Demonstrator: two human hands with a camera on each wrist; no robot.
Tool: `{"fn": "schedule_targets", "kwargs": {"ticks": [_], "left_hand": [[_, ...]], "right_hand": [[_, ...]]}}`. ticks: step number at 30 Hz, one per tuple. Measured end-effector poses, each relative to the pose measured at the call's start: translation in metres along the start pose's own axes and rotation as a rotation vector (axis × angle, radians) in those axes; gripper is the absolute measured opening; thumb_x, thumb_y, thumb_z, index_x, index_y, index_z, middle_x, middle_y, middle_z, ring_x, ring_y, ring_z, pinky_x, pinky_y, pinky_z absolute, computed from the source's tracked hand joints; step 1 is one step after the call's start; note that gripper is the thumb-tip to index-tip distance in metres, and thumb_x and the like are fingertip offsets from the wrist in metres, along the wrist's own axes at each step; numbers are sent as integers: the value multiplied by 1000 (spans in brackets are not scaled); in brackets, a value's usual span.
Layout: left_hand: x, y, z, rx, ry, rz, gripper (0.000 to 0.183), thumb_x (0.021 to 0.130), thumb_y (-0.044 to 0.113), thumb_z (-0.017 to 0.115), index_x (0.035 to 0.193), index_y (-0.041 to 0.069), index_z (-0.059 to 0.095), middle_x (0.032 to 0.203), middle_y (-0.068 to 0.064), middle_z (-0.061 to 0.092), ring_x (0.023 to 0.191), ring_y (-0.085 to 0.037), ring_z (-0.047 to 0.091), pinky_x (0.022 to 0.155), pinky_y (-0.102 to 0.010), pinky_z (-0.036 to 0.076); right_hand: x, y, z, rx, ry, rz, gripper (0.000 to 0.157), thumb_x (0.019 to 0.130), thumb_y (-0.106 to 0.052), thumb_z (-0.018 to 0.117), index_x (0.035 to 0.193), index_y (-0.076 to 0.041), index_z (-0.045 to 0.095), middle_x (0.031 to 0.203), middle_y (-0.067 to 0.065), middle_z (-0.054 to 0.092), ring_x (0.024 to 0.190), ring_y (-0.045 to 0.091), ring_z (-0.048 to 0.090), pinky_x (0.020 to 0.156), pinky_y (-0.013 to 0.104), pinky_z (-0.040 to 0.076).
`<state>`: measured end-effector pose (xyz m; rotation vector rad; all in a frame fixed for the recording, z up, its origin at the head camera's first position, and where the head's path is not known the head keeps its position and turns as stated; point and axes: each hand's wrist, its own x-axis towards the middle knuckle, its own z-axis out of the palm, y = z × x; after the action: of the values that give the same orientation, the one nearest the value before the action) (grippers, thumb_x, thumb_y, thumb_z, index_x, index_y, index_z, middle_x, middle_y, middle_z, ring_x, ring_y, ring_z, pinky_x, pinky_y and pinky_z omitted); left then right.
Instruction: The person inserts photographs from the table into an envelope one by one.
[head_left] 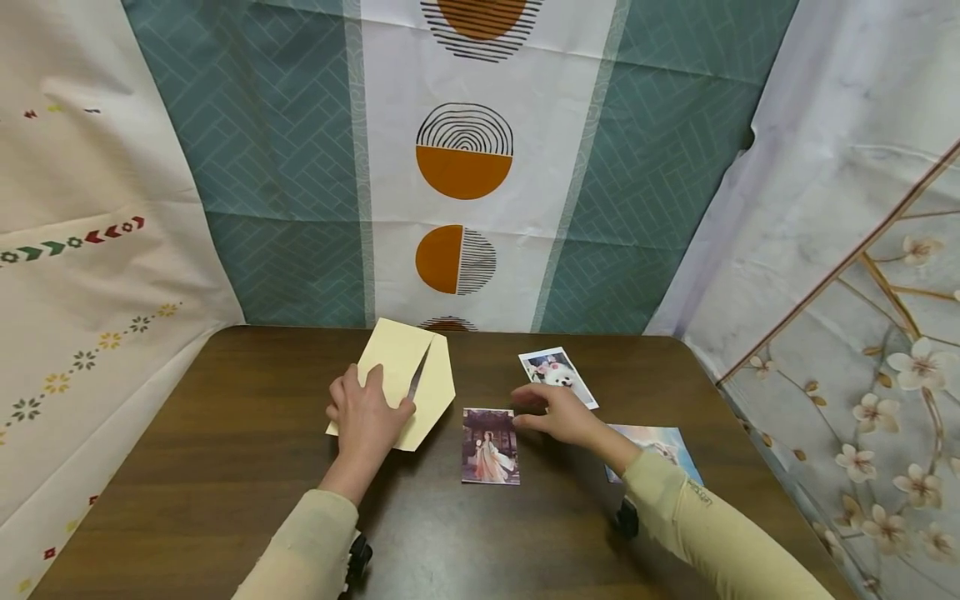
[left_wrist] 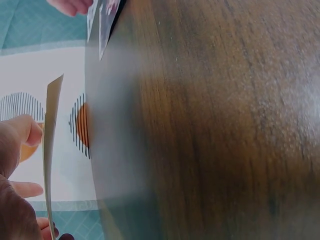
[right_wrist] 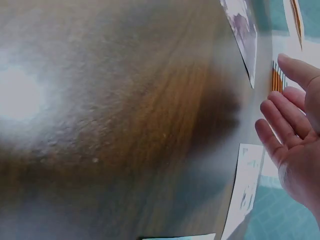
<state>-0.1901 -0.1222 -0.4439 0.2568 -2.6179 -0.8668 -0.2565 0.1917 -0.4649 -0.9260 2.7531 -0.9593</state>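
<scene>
Pressing down on the envelope (head_left: 408,379), the left hand (head_left: 367,417) lies with its fingers (head_left: 352,392) spread and nearly straight across the lower left part, thumb alongside; it grips nothing, and the flap stands open toward 12 o'clock. The right hand (head_left: 562,417) hovers with fingers (head_left: 528,398) straight and slack, empty, their tips just above the top right corner of the figure photo (head_left: 491,446); whether they touch it I cannot tell. That photo lies flat mid-bench, just beside the envelope at its 4 o'clock. A dog photo (head_left: 558,375) lies at 12 o'clock from the right hand, and a third photo (head_left: 660,446) sits partly under the right forearm. The bench (head_left: 225,433) has bare wood at 9 o'clock and along the near edge.
</scene>
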Motion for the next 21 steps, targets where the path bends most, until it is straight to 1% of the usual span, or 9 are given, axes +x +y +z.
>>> {"fn": "schedule_targets", "kwargs": {"ticks": [4,10,13,18,21], "left_hand": [[0,1,0,-2,-1,0,66,72,30,75,129,3,53,141,-28,33,127,-48,24,88,-65,26],[0,1,0,1,-6,-3,66,73,30,75,129,3,53,140,-28,33,127,-48,24,88,-65,27],[0,1,1,1,-7,-4,66,73,30,75,130,3,53,140,-27,33,127,-47,24,88,-65,27],[0,1,3,1,-3,0,66,73,30,75,129,4,53,140,-27,33,127,-48,24,87,-65,27],[0,0,3,5,0,1,66,73,30,75,129,4,53,140,-28,34,127,-48,24,87,-65,28]], "right_hand": [[5,6,0,44,-15,31,47,82,-26,75,122,-5,63,113,7,69,101,18,65,89,37,51],[11,8,3,90,-36,11,45,82,-17,76,121,1,61,110,11,68,99,23,66,87,36,51],[13,9,5,86,-39,7,44,81,-17,77,119,1,62,106,10,69,96,22,67,86,34,52],[15,9,7,75,-45,26,43,78,-17,79,115,-1,64,102,8,69,94,20,66,85,35,52],[17,7,8,53,-53,23,43,77,-19,80,113,-2,64,99,8,69,91,21,66,84,36,52]]}}
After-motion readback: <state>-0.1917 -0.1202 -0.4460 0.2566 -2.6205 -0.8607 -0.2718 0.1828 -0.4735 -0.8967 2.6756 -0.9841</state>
